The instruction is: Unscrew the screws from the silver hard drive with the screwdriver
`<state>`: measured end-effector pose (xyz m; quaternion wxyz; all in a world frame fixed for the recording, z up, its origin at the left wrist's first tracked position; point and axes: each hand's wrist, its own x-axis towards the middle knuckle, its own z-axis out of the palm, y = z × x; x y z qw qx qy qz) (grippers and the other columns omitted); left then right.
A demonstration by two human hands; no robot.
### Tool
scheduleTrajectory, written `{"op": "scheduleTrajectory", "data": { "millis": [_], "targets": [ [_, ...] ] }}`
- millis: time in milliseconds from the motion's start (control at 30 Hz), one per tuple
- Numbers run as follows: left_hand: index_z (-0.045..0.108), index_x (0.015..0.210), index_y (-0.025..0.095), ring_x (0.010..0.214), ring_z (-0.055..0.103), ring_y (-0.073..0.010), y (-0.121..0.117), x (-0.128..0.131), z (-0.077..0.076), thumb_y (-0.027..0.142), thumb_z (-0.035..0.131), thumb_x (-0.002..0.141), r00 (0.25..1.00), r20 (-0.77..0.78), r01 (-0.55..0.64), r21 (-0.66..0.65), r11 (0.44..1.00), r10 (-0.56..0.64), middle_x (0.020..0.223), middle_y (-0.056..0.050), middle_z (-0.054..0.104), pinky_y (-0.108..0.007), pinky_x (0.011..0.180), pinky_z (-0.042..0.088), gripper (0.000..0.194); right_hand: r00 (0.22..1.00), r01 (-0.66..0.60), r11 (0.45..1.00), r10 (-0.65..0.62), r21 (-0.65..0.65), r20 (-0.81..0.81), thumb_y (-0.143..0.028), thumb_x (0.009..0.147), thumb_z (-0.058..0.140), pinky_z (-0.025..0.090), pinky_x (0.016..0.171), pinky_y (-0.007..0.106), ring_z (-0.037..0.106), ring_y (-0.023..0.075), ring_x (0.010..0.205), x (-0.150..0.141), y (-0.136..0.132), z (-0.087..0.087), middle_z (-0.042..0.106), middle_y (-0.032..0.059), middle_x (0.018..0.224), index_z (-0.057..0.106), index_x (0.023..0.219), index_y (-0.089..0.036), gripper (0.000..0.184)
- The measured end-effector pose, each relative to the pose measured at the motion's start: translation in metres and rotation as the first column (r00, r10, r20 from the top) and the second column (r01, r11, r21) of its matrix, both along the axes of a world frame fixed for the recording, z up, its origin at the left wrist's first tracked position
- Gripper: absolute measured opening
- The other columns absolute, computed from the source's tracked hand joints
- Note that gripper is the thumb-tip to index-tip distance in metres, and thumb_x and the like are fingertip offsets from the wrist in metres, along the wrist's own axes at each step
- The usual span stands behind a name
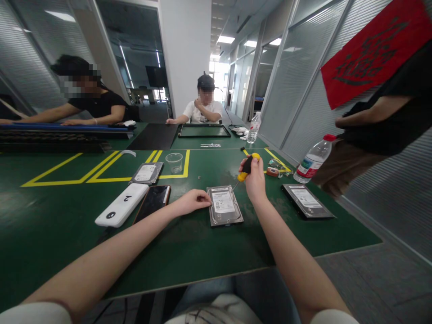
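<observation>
A hard drive (223, 203) lies label side up on the green table in front of me. My left hand (193, 201) is at its left edge, fingers curled in and holding that side. In my right hand (255, 181) is a yellow and black screwdriver (248, 166), with the fingers wrapped round its handle. The screwdriver tilts, and its thin shaft reaches down to the drive's upper right corner. Whether the tip sits in a screw is too small to tell.
A second hard drive (306, 201) lies to the right, a third hard drive (146, 173) to the left. Near that one are a white power bank (122, 204), a phone (154, 203) and a plastic cup (174, 163). A water bottle (313, 159) stands at the right. Several people are around the table.
</observation>
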<state>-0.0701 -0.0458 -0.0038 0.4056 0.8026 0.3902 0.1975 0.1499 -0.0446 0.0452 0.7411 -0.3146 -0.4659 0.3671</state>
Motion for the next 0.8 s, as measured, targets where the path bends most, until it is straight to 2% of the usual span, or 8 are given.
{"op": "scheduleTrajectory", "data": {
  "millis": [167,800],
  "targets": [
    [0.071,0.087,0.015,0.078,0.064,-0.0185,0.0007,0.0001,-0.0009,0.033,0.066,0.081,1.000,-0.006,-0.015,-0.036,0.999,0.014,0.081,-0.003,0.070,-0.027,0.074,0.049,0.020,1.000,-0.005,1.000,0.005,-0.003,0.000,-0.060,0.085,0.052,0.045,0.056,0.020,0.056,0.0071,0.062,0.0000,-0.0004,0.0000,0.056,-0.0043,0.076,0.052,0.093,-0.027,0.034],
    [0.064,0.080,0.014,0.074,0.061,-0.0170,-0.0033,0.0056,-0.0027,0.028,0.065,0.079,0.995,0.042,-0.083,-0.055,0.995,0.086,0.078,-0.003,0.066,-0.028,0.070,0.049,0.014,1.000,-0.006,1.000,0.006,-0.001,0.014,-0.062,0.084,0.051,0.045,0.056,0.019,0.055,0.0069,0.062,-0.0004,-0.0008,-0.0001,0.057,-0.0046,0.076,0.052,0.093,-0.027,0.036]
  ]
}}
